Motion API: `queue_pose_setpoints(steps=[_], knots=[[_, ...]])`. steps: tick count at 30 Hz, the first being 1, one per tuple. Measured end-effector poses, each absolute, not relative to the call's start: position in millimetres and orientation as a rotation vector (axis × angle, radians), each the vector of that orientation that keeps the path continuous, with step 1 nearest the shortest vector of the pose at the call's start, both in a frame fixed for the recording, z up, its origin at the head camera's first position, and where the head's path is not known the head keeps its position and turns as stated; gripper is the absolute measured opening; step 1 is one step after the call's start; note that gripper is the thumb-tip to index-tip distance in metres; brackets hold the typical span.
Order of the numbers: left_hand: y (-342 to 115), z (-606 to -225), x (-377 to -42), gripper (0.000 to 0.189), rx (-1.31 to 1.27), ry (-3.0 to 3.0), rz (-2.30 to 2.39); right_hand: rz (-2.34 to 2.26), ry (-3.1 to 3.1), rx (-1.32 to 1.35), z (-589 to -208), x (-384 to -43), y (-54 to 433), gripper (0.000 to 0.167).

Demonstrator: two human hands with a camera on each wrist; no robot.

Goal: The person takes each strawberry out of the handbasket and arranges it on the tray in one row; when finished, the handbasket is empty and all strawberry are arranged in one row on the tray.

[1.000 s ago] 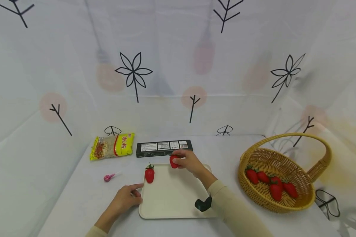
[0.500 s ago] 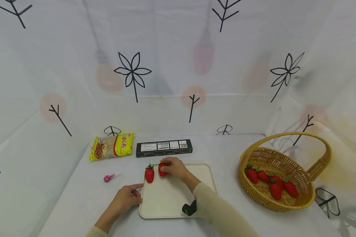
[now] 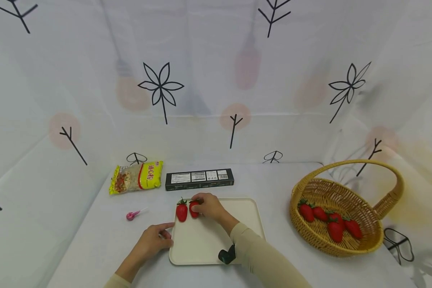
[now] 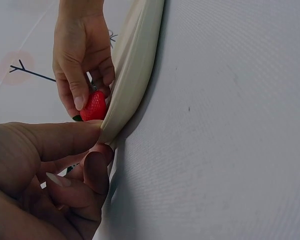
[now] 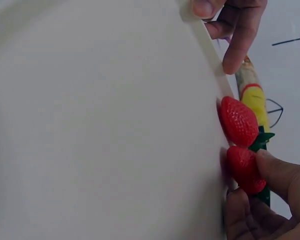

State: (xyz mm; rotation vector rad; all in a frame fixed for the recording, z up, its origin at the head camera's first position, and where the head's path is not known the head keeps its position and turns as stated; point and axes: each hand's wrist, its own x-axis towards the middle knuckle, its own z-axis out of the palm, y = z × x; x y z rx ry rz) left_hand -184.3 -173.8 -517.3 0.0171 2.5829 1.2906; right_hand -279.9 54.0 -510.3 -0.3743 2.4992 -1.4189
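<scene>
A strawberry (image 3: 193, 209) is at the far left corner of the tray (image 3: 201, 244), pinched between thumb and fingers of the right hand (image 3: 209, 205), with a second strawberry (image 3: 181, 212) just beside it. The right wrist view shows the thumb on the fruit's side, partly hidden from the head; the left wrist view shows one berry, and I cannot tell which. The left hand (image 3: 153, 240) touches the tray's left rim, forefinger stretched out, others bent; whether it pinches the rim I cannot tell. The right sleeve (image 3: 268, 258) covers the tray's near right part. Behind stand a black box (image 3: 199, 179) and a yellow packet (image 3: 137, 177); a lollipop (image 3: 130, 216) lies left, a wicker basket (image 3: 331, 253) of more strawberries (image 3: 335, 232) right.
</scene>
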Motion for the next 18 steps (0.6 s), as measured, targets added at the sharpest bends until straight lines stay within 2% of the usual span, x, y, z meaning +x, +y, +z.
queue_pose_setpoints(steps=[18], knots=[[-172.3,-514.3,-184.6,0.056,-0.016,2.58,1.247,-1.454,2.484,-0.374,-509.1,-275.8,53.8,0.038]])
